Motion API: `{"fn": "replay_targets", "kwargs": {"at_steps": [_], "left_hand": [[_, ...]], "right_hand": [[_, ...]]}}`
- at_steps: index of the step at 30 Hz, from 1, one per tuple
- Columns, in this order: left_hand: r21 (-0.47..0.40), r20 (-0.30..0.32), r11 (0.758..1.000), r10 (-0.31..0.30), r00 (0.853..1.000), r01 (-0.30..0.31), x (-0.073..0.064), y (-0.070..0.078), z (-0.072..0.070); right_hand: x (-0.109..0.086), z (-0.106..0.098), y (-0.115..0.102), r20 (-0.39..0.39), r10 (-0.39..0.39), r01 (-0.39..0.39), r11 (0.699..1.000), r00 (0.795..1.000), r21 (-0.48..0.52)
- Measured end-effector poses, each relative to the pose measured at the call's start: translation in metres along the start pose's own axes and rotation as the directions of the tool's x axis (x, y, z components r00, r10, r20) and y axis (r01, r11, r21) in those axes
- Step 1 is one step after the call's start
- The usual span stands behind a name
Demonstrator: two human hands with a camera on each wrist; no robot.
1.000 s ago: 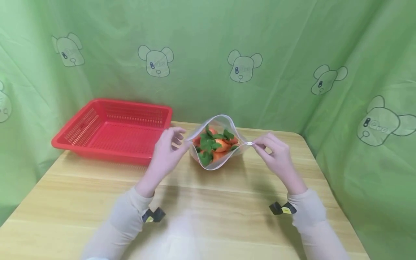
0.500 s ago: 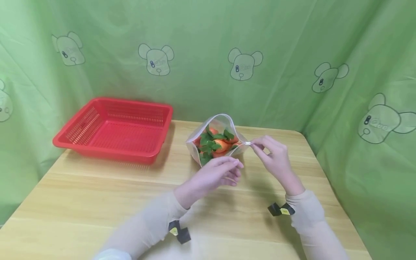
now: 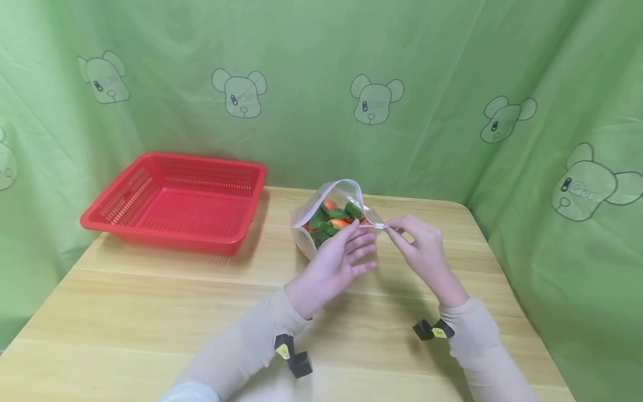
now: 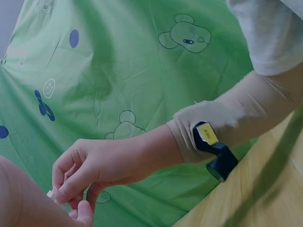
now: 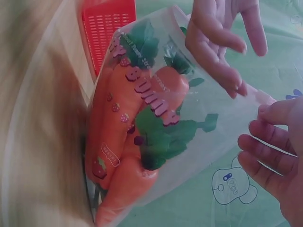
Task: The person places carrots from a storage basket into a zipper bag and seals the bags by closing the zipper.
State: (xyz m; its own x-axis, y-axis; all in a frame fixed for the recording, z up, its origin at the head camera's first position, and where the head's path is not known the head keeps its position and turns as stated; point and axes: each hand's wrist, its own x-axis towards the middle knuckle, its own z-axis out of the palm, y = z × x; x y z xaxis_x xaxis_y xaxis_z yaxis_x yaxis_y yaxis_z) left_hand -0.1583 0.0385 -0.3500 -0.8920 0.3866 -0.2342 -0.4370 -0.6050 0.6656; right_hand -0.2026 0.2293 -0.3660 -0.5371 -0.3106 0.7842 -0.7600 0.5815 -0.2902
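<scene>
A clear zip bag (image 3: 307, 214) stands on the table with its mouth partly open. Inside are orange carrots (image 5: 124, 187) with green leaves (image 5: 163, 137); pink lettering and strawberries are printed on the bag's side. At the mouth's right corner my right hand (image 3: 424, 248) pinches the white zip slider (image 3: 379, 225) between thumb and fingertips. My left hand (image 3: 334, 265) is in front of the bag, fingers spread and its thumb up at the mouth's near edge, close to the slider. It hides part of the bag's front in the head view.
To the left of the bag is a red plastic basket (image 3: 171, 237) with slotted walls. The wooden table (image 3: 201, 318) meets a green curtain (image 3: 311, 134) printed with bear heads at the back and right. Each wrist carries a black camera mount (image 3: 433, 329).
My left hand has let go of the bag's left corner and swung right, across the front to the slider end. The mouth has narrowed there. My right hand keeps its pinch, shifting slightly left.
</scene>
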Motion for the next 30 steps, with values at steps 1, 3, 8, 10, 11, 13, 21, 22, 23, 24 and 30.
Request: {"fn": "replay_targets", "kwargs": {"at_steps": [1,3,8,10,11,13,21,22,23,24,30], "left_hand": [[-0.016,-0.011,1.000,-0.009,1.000,0.008,0.001,0.001,0.001],[-0.040,-0.034,0.999,-0.029,0.999,0.028,0.004,0.002,0.003],[-0.085,-0.035,0.990,-0.117,0.993,0.114,0.006,0.001,0.004],[-0.093,-0.023,0.984,-0.155,0.988,0.152,0.006,-0.002,0.004],[-0.096,-0.019,0.981,-0.171,0.985,0.168,0.006,-0.004,0.004],[-0.104,-0.019,0.977,-0.191,0.981,0.188,0.005,-0.010,0.005],[-0.109,-0.119,0.987,-0.131,0.984,0.118,0.007,-0.025,0.005],[-0.106,-0.130,0.990,-0.111,0.985,0.098,0.008,-0.024,0.003],[-0.096,-0.137,0.992,-0.093,0.986,0.080,0.010,-0.022,0.002],[-0.083,-0.138,0.994,-0.078,0.987,0.067,0.011,-0.020,0.000],[0.026,-0.119,0.995,-0.094,0.988,0.097,0.023,-0.007,-0.008]], "right_hand": [[0.000,0.000,0.000,-0.003,0.004,-0.004,1.000,1.000,0.002],[-0.001,0.002,0.000,-0.012,0.006,-0.006,1.000,1.000,0.011],[-0.001,0.004,-0.002,-0.027,0.010,-0.009,1.000,1.000,0.026],[-0.001,0.005,-0.003,-0.023,0.011,-0.011,1.000,1.000,0.021],[-0.001,0.005,-0.003,-0.025,0.012,-0.011,1.000,1.000,0.020],[0.000,0.006,-0.004,-0.037,0.010,-0.009,1.000,0.999,0.016],[0.003,0.004,-0.004,-0.042,0.020,-0.020,1.000,0.999,0.006],[0.003,0.004,-0.003,-0.036,0.013,-0.012,1.000,0.999,0.007],[0.002,0.004,-0.003,-0.028,0.006,-0.005,1.000,1.000,0.014],[0.001,0.004,-0.003,-0.018,-0.004,0.004,1.000,1.000,0.020],[-0.004,0.002,0.000,0.055,-0.089,0.085,0.994,0.995,0.069]]}}
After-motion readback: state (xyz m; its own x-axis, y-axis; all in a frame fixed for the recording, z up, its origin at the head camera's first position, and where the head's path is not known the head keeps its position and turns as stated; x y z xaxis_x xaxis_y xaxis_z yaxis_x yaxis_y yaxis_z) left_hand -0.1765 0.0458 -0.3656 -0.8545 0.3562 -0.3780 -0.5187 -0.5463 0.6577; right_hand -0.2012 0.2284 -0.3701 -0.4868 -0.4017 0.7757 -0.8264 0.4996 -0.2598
